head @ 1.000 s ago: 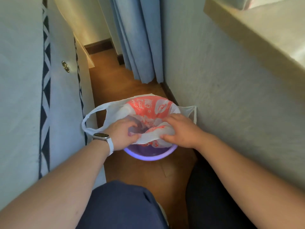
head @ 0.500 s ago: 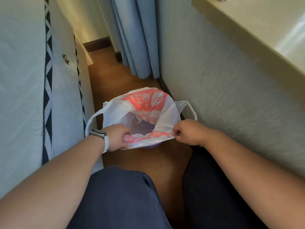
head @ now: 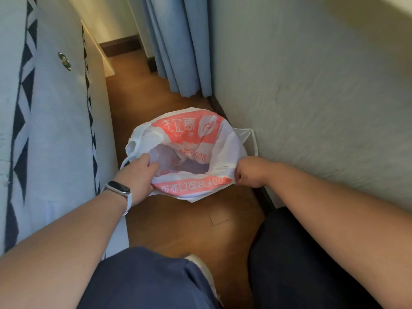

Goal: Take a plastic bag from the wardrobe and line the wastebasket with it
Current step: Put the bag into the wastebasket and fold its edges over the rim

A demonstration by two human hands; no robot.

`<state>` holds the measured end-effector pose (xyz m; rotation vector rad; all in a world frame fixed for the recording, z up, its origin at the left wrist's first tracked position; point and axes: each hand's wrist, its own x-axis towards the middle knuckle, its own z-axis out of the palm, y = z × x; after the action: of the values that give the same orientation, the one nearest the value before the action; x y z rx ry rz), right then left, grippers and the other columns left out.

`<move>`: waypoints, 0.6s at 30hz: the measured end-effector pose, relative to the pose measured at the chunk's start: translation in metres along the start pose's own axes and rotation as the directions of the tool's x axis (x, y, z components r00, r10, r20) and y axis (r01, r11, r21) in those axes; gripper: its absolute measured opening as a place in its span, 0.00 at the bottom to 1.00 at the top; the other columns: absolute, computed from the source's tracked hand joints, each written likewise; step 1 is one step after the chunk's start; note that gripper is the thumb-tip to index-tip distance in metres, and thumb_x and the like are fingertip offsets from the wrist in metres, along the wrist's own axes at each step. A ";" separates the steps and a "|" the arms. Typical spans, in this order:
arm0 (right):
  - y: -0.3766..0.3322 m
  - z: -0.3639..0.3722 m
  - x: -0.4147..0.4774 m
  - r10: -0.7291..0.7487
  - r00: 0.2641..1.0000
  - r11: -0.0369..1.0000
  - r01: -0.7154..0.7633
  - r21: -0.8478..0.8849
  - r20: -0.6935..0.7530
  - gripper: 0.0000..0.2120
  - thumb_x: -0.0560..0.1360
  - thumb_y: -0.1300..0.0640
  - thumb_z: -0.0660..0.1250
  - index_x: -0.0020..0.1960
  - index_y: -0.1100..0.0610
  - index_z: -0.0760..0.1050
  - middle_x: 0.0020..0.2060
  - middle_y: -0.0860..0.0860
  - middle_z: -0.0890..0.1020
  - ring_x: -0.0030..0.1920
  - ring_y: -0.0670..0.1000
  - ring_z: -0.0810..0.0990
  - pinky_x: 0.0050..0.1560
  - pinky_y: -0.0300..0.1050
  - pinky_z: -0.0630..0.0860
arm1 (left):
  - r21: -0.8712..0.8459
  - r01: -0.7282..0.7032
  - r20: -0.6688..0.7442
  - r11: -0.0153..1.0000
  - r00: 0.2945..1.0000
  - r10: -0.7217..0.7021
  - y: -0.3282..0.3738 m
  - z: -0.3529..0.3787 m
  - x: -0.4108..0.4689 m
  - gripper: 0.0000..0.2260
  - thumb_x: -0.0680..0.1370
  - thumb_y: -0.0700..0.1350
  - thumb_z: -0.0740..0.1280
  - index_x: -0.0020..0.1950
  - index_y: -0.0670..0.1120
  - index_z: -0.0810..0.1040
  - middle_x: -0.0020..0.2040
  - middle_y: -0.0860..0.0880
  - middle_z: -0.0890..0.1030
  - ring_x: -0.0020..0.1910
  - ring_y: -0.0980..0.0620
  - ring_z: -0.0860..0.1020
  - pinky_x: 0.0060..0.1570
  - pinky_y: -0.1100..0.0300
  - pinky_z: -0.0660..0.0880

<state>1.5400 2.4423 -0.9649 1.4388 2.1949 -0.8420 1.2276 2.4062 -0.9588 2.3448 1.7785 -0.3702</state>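
A white plastic bag (head: 189, 134) with orange-red print sits spread open over the wastebasket on the floor, by the right wall. The bag hides the basket completely. My left hand (head: 138, 177) grips the bag's near-left rim, fingers curled into the opening. My right hand (head: 249, 172) pinches the near-right rim in a fist. The near edge is folded outward, showing printed text. One white handle loop hangs at the left, another lies against the wall at the right.
A white fabric wardrobe (head: 51, 130) with black triangle trim stands close on the left. A textured wall (head: 312, 97) runs along the right, and blue curtains (head: 178, 45) hang behind the bag. My knees in dark trousers (head: 151, 279) are over the wooden floor (head: 194, 226).
The purple basket rim seen a second ago is now covered by the bag. Both hands moved apart to the bag's sides and pulled the near edge outward and down.
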 end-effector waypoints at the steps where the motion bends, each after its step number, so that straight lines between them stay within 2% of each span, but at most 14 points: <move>1: 0.000 0.000 0.001 0.001 1.000 1.000 -0.001 0.008 0.003 0.08 0.76 0.56 0.67 0.48 0.58 0.82 0.45 0.54 0.83 0.44 0.54 0.79 0.45 0.43 0.74 | 0.000 0.001 -0.004 1.000 1.000 -0.001 0.001 -0.001 -0.002 0.16 0.75 0.52 0.69 0.59 0.47 0.73 0.52 0.45 0.71 0.46 0.47 0.73 0.40 0.57 0.68; 4: -0.001 -0.006 0.000 0.012 0.999 0.997 -0.015 0.074 0.043 0.08 0.73 0.55 0.69 0.49 0.56 0.83 0.46 0.52 0.84 0.45 0.53 0.81 0.50 0.48 0.80 | 0.025 0.010 0.018 1.000 1.000 -0.011 0.001 -0.007 -0.005 0.17 0.75 0.52 0.68 0.62 0.50 0.71 0.54 0.45 0.71 0.50 0.46 0.74 0.43 0.55 0.74; 6: 0.001 -0.015 -0.005 0.035 0.999 0.995 -0.038 0.092 0.042 0.08 0.73 0.54 0.69 0.48 0.55 0.82 0.43 0.52 0.84 0.44 0.53 0.81 0.48 0.49 0.80 | 0.023 0.036 0.000 0.999 0.999 -0.036 0.001 -0.016 -0.002 0.20 0.75 0.51 0.69 0.65 0.52 0.69 0.56 0.46 0.73 0.53 0.46 0.75 0.46 0.54 0.77; 8: 0.000 -0.027 -0.010 0.061 0.997 0.993 -0.056 0.103 -0.040 0.08 0.75 0.53 0.66 0.39 0.54 0.78 0.36 0.50 0.79 0.40 0.53 0.79 0.38 0.46 0.75 | -0.008 0.074 -0.077 0.997 0.994 -0.074 0.003 -0.028 0.003 0.21 0.73 0.46 0.70 0.65 0.52 0.71 0.57 0.47 0.75 0.54 0.45 0.74 0.46 0.52 0.77; 10: -0.007 -0.039 -0.013 0.095 0.972 0.991 -0.071 0.117 -0.215 0.11 0.76 0.53 0.63 0.35 0.52 0.73 0.33 0.49 0.76 0.36 0.52 0.77 0.33 0.44 0.69 | -0.050 0.079 -0.163 0.996 0.983 -0.086 0.009 -0.037 0.008 0.18 0.72 0.41 0.69 0.62 0.50 0.76 0.57 0.47 0.76 0.54 0.44 0.73 0.47 0.51 0.76; 11: -0.011 -0.044 -0.012 0.103 0.943 0.989 -0.062 0.134 -0.318 0.10 0.76 0.52 0.62 0.37 0.52 0.73 0.34 0.50 0.77 0.36 0.52 0.77 0.33 0.43 0.68 | -0.083 0.077 -0.211 0.994 0.973 -0.093 0.013 -0.040 0.011 0.17 0.73 0.39 0.67 0.61 0.49 0.77 0.58 0.46 0.77 0.55 0.43 0.73 0.48 0.51 0.75; 13: -0.019 -0.049 -0.005 0.091 0.884 0.986 -0.014 0.168 -0.458 0.07 0.77 0.52 0.62 0.46 0.53 0.76 0.43 0.49 0.80 0.41 0.51 0.77 0.37 0.43 0.69 | -0.182 0.062 -0.273 0.981 0.956 -0.111 0.020 -0.042 0.019 0.16 0.74 0.39 0.65 0.61 0.47 0.77 0.59 0.46 0.76 0.56 0.43 0.73 0.52 0.49 0.74; 15: -0.024 -0.050 0.008 0.017 0.858 0.989 0.061 0.135 -0.514 0.13 0.77 0.51 0.62 0.60 0.53 0.76 0.53 0.50 0.78 0.51 0.52 0.77 0.48 0.45 0.73 | -0.227 0.032 -0.308 0.973 0.946 -0.103 0.023 -0.041 0.032 0.17 0.75 0.42 0.64 0.64 0.46 0.75 0.64 0.46 0.75 0.61 0.44 0.72 0.57 0.47 0.72; 18: -0.025 -0.052 0.036 -0.097 0.828 0.992 0.122 0.009 -0.552 0.21 0.76 0.51 0.64 0.68 0.54 0.72 0.65 0.52 0.74 0.63 0.56 0.72 0.62 0.51 0.72 | -0.206 0.013 -0.299 0.978 0.951 -0.075 0.019 -0.037 0.057 0.22 0.76 0.48 0.63 0.71 0.48 0.68 0.72 0.48 0.69 0.70 0.45 0.66 0.67 0.46 0.66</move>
<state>1.5028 2.4944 -0.9407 1.7612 2.7133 -0.5513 1.2643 2.4644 -0.9405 2.3176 1.8968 0.1740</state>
